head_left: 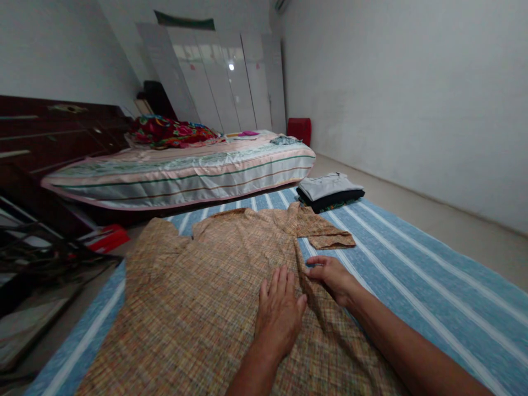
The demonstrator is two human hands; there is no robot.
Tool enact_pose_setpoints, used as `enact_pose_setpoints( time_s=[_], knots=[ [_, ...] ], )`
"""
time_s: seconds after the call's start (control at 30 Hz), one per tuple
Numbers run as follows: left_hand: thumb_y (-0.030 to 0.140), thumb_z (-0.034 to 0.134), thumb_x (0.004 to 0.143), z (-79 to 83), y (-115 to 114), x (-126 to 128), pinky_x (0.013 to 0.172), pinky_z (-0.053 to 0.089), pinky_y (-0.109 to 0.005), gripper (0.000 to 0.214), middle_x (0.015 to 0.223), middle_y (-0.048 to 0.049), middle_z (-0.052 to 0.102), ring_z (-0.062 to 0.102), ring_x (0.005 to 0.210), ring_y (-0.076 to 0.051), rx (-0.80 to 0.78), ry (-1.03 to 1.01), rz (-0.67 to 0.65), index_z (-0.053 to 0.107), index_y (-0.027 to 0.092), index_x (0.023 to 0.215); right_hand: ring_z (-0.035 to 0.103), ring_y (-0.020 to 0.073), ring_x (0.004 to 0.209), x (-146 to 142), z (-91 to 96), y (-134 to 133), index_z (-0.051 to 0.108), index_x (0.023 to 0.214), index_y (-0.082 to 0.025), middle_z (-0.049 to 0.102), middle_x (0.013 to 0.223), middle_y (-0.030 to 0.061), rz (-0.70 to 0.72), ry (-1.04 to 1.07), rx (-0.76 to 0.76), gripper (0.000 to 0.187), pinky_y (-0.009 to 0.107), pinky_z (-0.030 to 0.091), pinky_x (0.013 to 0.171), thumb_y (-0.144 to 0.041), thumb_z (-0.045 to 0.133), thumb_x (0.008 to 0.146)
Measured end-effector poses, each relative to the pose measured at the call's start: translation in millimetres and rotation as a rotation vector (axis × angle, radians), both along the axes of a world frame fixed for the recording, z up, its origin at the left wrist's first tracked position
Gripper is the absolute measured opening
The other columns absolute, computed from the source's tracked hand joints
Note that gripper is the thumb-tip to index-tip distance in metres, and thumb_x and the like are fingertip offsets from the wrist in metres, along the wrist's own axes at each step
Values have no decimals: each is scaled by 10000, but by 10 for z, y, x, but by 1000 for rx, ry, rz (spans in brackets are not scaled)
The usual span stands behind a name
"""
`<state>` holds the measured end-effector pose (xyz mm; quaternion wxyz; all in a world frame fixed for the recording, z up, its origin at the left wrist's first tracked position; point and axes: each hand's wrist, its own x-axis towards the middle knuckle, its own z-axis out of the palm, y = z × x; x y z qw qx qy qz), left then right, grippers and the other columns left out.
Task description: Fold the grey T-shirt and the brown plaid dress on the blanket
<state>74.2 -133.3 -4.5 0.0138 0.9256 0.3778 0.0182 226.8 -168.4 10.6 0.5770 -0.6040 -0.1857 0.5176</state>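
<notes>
A tan checked short-sleeved garment (214, 286), like a long shirt or tunic, lies spread over a blue and white striped sheet (396, 247). My left hand (280, 308) rests flat on its middle, fingers extended and pointing away from me. Close by on the right, my right hand (332, 275) is at the garment's side edge below the sleeve. Its fingers are slightly bent with a gap between them, and the fingertips meet the cloth. A loose fold runs down the garment beside both hands. The near end of the garment passes out of view.
Folded clothes (330, 187), grey over black, sit at the sheet's far right. Behind is a bed (198, 176) with a red floral blanket (173, 132). A dark rack-like frame (37, 253) and a red item (109, 237) are at left. A wardrobe (223, 82) stands behind.
</notes>
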Motion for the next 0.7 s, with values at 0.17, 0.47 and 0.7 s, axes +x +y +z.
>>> enact_pose_setpoints(
  time_s=[0.17, 0.47, 0.7],
  knots=[
    [366, 334, 918, -11, 9, 2, 1108, 218, -548, 550, 1520, -118, 246, 210, 1405, -274, -23, -1, -1, 343, 147, 1422, 409, 68, 454, -62, -53, 3, 576, 879, -170, 506, 530, -93, -113, 8, 221, 430, 215, 315, 494, -170, 715, 472],
    [355, 298, 922, 1, 10, -1, 1120, 202, -537, 574, 1524, -116, 234, 193, 1410, -266, -39, 14, 6, 292, 108, 1441, 417, 66, 409, 16, -43, 214, 516, 1000, -179, 542, 547, -80, -79, 189, 145, 491, 184, 270, 415, -126, 639, 527],
    [331, 298, 905, 40, 6, 0, 1120, 201, -535, 554, 1522, -108, 251, 198, 1409, -267, -46, 23, 5, 345, 133, 1420, 534, 94, 472, 25, 70, 646, 400, 985, -197, 592, 625, -28, -84, 175, 145, 408, 187, 405, 446, -136, 566, 616]
  ],
)
